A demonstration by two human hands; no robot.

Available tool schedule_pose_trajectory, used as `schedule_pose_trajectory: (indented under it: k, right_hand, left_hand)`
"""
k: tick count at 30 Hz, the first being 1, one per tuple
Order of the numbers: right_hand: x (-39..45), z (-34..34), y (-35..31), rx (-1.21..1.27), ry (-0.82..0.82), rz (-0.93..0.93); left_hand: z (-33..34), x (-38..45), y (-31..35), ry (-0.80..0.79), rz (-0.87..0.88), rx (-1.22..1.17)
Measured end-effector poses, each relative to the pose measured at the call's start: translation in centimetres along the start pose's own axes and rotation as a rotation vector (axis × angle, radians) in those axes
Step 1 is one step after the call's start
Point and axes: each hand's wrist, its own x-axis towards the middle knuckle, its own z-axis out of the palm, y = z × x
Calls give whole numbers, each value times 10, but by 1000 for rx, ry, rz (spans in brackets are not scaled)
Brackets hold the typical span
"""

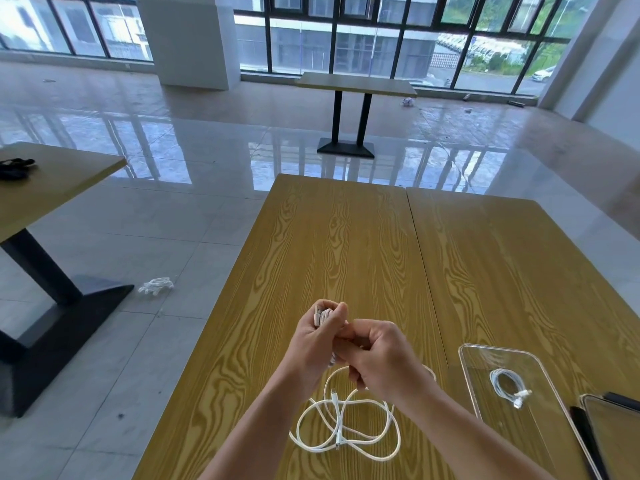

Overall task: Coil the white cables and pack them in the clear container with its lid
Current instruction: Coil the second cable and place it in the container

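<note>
My left hand (320, 336) grips a small bundle of white cable (321, 316) whose coiled end sticks out above the fist. Pressed against it from the right, my right hand (381, 355) curls its fingers round the same cable. Both hands hover above the wooden table (346, 244). Below them a loose white cable (346, 427) lies in tangled loops on the tabletop. To the right stands the clear container (465, 379), open, with one coiled white cable (509, 386) inside. At the bottom right edge, a clear piece that may be the lid (613, 434) is partly cut off.
A dark flat object (585, 441) lies between the container and the lid. A second table (48, 188) with a black item stands at the left, a third (356, 83) farther back. A white scrap (156, 285) lies on the tiled floor.
</note>
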Motion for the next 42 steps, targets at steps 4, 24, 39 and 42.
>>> schedule_pose_trajectory:
  k: [4, 24, 39, 42]
  right_hand:
    - [-4, 1, 4, -25, -83, -8]
    - [6, -31, 29, -655, -282, 295]
    - [10, -21, -6, 167, 43, 141]
    - [7, -16, -12, 262, -48, 111]
  left_hand:
    - [1, 1, 2, 121, 31, 25]
    - [-16, 6, 40, 131, 79, 10]
    - [-19, 11, 6, 144, -5, 132]
    - [-15, 9, 7, 128, 10, 85]
